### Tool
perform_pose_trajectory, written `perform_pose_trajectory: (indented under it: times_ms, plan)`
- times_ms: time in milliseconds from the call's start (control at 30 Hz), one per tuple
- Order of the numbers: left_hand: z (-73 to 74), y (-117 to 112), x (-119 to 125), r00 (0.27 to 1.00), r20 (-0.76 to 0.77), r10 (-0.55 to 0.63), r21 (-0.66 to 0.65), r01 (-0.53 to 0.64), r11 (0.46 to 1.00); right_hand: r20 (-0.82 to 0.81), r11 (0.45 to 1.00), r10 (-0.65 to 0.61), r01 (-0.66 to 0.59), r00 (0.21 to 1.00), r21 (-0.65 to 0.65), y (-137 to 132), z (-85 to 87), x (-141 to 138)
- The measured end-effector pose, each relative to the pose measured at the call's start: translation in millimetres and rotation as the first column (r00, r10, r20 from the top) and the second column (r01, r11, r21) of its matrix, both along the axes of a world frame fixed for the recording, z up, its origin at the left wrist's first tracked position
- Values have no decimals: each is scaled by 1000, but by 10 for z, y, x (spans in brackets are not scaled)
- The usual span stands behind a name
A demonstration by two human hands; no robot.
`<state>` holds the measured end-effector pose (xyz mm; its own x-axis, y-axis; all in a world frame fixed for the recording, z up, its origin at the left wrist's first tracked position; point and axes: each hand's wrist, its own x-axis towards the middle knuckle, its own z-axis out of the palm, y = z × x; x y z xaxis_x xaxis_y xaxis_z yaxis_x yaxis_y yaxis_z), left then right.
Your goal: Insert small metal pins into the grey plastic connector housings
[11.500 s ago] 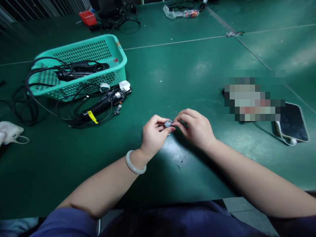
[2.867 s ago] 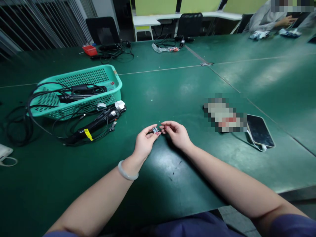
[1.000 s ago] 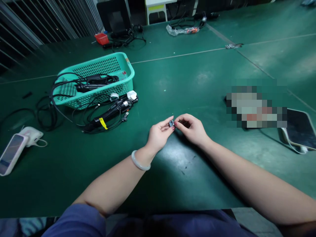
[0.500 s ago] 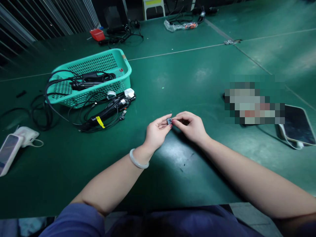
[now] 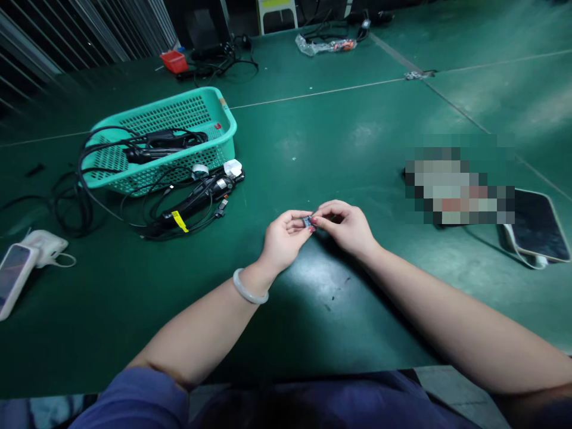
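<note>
Head view: small grey part [image 5: 307, 221] pinched above the counter [image 5: 268, 143]

The small grey part sits between the two hands, seemingly just off the counter, though that gap is hard to judge. The left hand [image 5: 281, 241], at its eight o'clock, has its grip closed around it, fingers above and thumb below. The right hand [image 5: 348, 226], at three o'clock, nips the part's edge between thumb and forefinger; any finer piece between those tips is too small to make out.

A slip looks the likeliest trouble: with so little to hold, a hard push from the right hand could flick the part out of the left grip. Dull grey on a dim surface, it might then be hard to find. Fingertips covering so much of it could also press on a delicate spot unseen.

The part looks blocky and blue-grey, with lighter and darker patches on its visible face; fine detail is lost.

Farther out, between nine and ten o'clock, a black handheld device [image 5: 192, 199] with a yellow tag [image 5: 180, 221] lies just beside a green basket [image 5: 230, 119] of black gear. Well apart at nine is a pale-edged phone [image 5: 16, 274]; at three, another phone [image 5: 538, 225]. A red tray [image 5: 174, 61] stands at eleven, a clear plastic bag [image 5: 313, 44] at twelve.
</note>
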<state>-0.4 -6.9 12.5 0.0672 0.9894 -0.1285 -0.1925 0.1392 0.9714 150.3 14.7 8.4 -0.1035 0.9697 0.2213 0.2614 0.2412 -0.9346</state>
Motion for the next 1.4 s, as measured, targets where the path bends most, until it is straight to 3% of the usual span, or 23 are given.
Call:
perform_pose_trajectory:
  times_ms: [200, 300, 400, 633, 833, 1033, 1167, 1300, 1400]
  plan:
    - [53, 13, -8, 989, 144, 17, -49, -10, 999, -3, 999, 3, -3, 1000, -35, 72, -39, 59]
    - [49, 61, -37, 970, 206, 129, -102, -110, 989, 212, 998, -59, 57, 975, 12, 103, -70, 117]
    - [37, 97, -58, 948, 236, 215, -129, -189, 973, 432, 996, -28, -13, 901, 91, 102, -84, 132]
    - [45, 82, -39, 965, 171, 199, -191, -165, 968, 664, 982, -8, -118, 748, 145, 111, -71, 5]
    - [8, 86, -35, 968, 154, 200, -161, -175, 971, 709, 977, 18, -163, 705, 137, 92, -56, 41]
    - [-42, 100, -47, 958, 178, 224, -148, -199, 969, 576, 993, 12, -80, 817, 92, 89, -47, 143]
    - [-44, 98, -44, 960, 175, 217, -148, -192, 970, 637, 991, -39, -52, 770, 123, 95, -23, 179]
    - [-30, 92, -33, 965, 156, 212, -151, -189, 970, 676, 969, -12, -158, 737, 190, 28, 17, 165]
    - [-33, 86, -28, 963, 160, 215, -137, -194, 971, 717, 963, 33, -215, 696, 165, -15, 19, 121]
